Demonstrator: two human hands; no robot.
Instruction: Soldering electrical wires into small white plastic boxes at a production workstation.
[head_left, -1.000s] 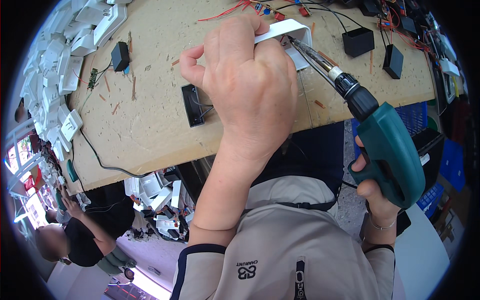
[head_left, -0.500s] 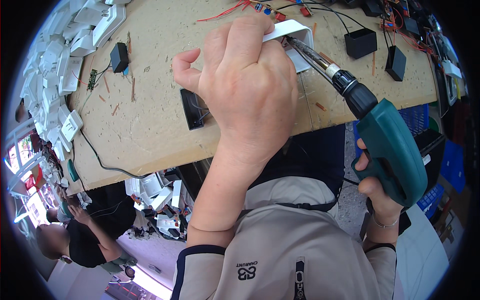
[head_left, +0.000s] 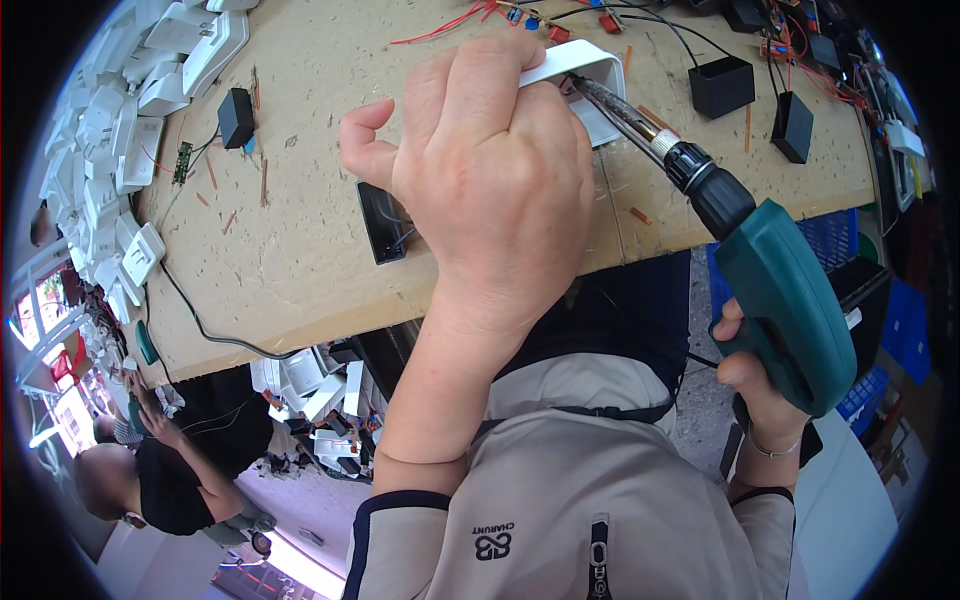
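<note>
My left hand (head_left: 490, 170) is closed round the edge of a white plastic case (head_left: 598, 80), tilted with its open side toward the right. Its fingertips and the case's near part are hidden behind the hand. My right hand (head_left: 755, 370) grips the handle of a green soldering gun (head_left: 785, 290). The gun's dark tip reaches into the opening of the white case, with a thin tube running alongside the barrel. What the tip touches inside cannot be made out. Just left of my left wrist lies a black open box (head_left: 382, 222) with wires in it.
White plastic cases (head_left: 125, 140) pile up along the table's left side. A black block (head_left: 236, 118) is wired to a small circuit board (head_left: 183, 162). Black boxes (head_left: 722, 86) and red wires lie at the back right. A co-worker (head_left: 185, 460) sits at lower left.
Both hands stay almost in place. My left hand and the white case have shifted very slightly left; the soldering gun's tip is still inside the case.
</note>
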